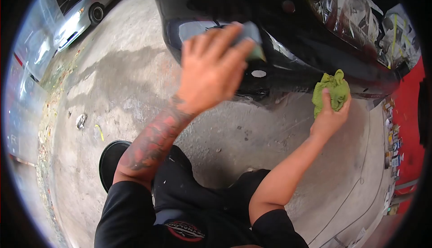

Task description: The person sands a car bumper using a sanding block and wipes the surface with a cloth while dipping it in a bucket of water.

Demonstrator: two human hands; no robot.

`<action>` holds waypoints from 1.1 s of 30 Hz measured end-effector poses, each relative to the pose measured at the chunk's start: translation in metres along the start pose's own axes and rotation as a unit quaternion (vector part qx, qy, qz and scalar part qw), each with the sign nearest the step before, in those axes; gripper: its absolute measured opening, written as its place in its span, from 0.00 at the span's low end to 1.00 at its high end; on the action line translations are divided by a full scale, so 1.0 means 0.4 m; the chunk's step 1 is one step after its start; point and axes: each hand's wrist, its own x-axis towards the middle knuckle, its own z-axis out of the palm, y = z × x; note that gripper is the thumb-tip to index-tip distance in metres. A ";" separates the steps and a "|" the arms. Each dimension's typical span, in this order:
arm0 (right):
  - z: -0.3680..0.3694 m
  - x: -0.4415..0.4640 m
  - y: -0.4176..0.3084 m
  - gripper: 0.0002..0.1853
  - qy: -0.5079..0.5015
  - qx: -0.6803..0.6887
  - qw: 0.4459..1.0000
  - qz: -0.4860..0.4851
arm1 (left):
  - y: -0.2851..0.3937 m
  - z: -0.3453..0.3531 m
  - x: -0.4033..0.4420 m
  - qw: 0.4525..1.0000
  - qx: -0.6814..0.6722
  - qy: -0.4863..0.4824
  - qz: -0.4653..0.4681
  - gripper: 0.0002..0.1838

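My left hand (209,68), blurred by motion, presses a flat grey-green sanding pad (253,38) against a glossy black car bumper (288,52). Its fingers curl over the pad and partly hide it. A pale oval spot (258,74) shows on the bumper just below. At the bumper's lower right edge, my right hand (333,113) grips a crumpled lime-green cloth (332,92), the thumb lying over it. The cloth is in front of the bumper; whether it touches the bumper I cannot tell.
Masking paper and plastic (355,16) with yellow tape cover the part behind the bumper. A black round bucket (112,164) stands by my left elbow. A cable (360,182) runs over the concrete floor at right, near several small cans (395,149). A silver car (85,11) is at upper left.
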 end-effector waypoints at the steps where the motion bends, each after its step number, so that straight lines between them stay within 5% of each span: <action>1: 0.007 -0.001 -0.005 0.28 -0.003 -0.051 0.998 -0.041 | 0.021 0.014 0.007 0.999 -0.024 -0.010 0.036 0.28; 5: 0.024 -0.011 -0.050 0.29 -0.033 -0.140 0.984 -0.103 | 0.002 0.016 0.042 0.996 -0.044 -0.016 0.077 0.28; 13: 0.021 -0.012 -0.041 0.29 -0.045 -0.091 0.992 -0.072 | -0.165 -0.037 -0.051 0.999 0.018 0.008 0.038 0.31; 17: 0.024 -0.011 -0.036 0.29 -0.041 -0.082 0.993 -0.071 | -0.176 -0.040 0.010 0.982 0.010 -0.056 0.181 0.33; 22: 0.026 -0.012 -0.042 0.29 -0.034 -0.080 0.993 -0.076 | -0.221 -0.057 0.180 0.939 0.152 0.027 0.306 0.32; 28: 0.035 -0.019 -0.060 0.31 -0.031 -0.130 0.986 -0.102 | -0.178 -0.052 0.261 0.944 0.156 0.147 0.249 0.32; 33: 0.118 -0.065 -0.168 0.38 -0.128 -0.168 0.936 -0.280 | -0.180 -0.060 0.078 0.977 0.043 -0.020 0.209 0.31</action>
